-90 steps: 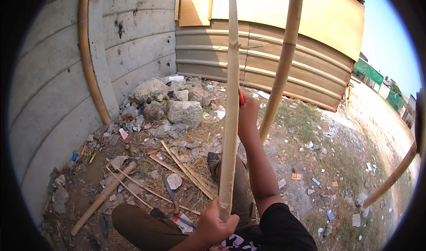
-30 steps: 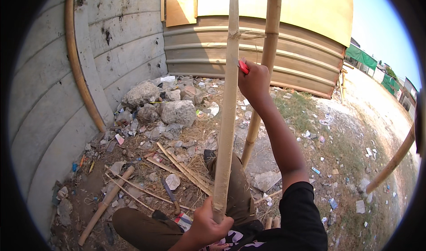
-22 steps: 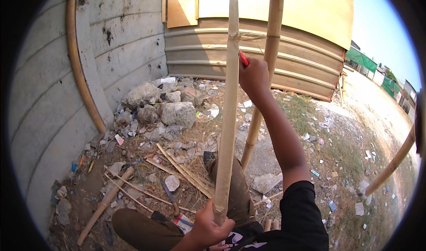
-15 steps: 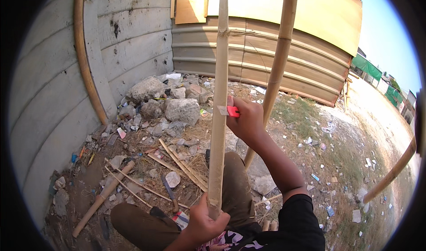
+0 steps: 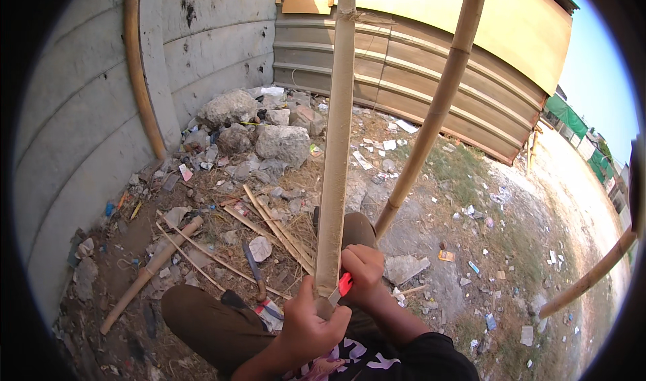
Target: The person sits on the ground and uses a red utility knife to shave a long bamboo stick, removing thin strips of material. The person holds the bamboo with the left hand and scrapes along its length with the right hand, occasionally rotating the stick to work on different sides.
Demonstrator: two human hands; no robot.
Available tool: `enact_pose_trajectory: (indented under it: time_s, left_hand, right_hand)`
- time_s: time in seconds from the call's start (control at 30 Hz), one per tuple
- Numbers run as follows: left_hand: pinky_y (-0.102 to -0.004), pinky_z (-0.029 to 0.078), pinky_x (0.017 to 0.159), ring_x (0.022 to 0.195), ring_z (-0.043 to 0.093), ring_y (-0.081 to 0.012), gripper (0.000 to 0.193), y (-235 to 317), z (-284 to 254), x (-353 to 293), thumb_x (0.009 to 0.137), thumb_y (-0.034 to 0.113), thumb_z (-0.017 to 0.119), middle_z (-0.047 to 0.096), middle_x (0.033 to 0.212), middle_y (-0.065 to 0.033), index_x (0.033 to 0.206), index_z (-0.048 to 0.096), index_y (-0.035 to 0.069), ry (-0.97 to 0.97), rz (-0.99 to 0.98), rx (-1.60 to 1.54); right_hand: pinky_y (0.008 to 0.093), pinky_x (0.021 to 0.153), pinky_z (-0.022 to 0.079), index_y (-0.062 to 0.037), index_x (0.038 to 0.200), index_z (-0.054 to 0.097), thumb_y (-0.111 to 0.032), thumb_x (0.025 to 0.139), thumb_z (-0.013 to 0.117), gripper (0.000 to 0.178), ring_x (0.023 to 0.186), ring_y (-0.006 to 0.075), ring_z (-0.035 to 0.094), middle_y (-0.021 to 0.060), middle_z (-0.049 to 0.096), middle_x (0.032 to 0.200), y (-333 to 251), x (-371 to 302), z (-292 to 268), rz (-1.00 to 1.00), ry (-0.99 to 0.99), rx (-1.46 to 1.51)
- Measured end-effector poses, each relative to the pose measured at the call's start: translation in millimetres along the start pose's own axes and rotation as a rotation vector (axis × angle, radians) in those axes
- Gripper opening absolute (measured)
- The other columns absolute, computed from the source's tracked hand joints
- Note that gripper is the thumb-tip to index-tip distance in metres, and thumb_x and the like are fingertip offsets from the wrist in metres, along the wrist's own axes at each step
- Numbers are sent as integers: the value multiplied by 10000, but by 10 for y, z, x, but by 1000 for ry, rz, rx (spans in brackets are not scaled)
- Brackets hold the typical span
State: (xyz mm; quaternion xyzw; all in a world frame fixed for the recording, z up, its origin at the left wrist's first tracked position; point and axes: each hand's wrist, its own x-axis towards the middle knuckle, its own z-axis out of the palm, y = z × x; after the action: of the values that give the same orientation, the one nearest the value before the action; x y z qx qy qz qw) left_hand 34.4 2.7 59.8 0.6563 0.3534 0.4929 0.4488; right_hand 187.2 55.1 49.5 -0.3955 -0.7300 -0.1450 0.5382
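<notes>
head view: our bamboo slat (image 5: 334,145) runs near to far, left of the pole (image 5: 437,105). left hand (image 5: 313,324) clamped on its near end; right hand (image 5: 363,273) closed around the cutter (image 5: 346,284) there. we judge it light, stiff, splintery-edged; best held at that end.

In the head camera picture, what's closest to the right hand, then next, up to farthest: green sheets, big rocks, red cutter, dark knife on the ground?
1. Red cutter: in the right hand.
2. Dark knife: lying to the left.
3. Big rocks: ahead, to the left.
4. Green sheets: far right, background.
</notes>
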Motion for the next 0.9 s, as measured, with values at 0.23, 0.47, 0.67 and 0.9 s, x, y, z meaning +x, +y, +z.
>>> enact_pose_trajectory:
  time_s: [0.23, 0.47, 0.67, 0.9]
  left_hand:
    - [-365, 535, 538, 568, 683, -218, 399, 76, -4, -39, 766, 94, 689, 611, 629, -142, 1066, 488, -76, -47, -18, 137]
    - [-422, 532, 508, 527, 670, -360, 420, 42, 70, -96, 757, 124, 698, 582, 572, -180, 1019, 449, -90, -46, -12, 205]
    - [-389, 530, 542, 555, 656, -264, 425, 33, 187, -209, 751, 119, 695, 591, 611, -150, 1047, 471, -89, -163, -130, 195]
    - [-471, 522, 602, 676, 615, -444, 436, 197, 195, -204, 799, 133, 679, 599, 821, -275, 1150, 519, -69, -164, -105, 251]
  right_hand:
    - [396, 430, 330, -46, 609, 439, -10, 893, 622, 340, 421, 265, 425, 87, 395, 531, 54, 46, 62, 90, 84, 6]
    - [346, 464, 372, -21, 675, 509, -75, 872, 658, 252, 462, 247, 483, 100, 466, 556, 229, 295, 109, 178, 151, 10]
    - [340, 470, 362, 1, 669, 501, -121, 837, 744, 319, 465, 156, 436, 96, 465, 522, 674, 833, 28, 438, 301, 67]
    - [318, 499, 364, 12, 666, 522, -113, 832, 722, 288, 518, 102, 426, 61, 469, 537, 922, 1517, -126, 321, 297, -4]
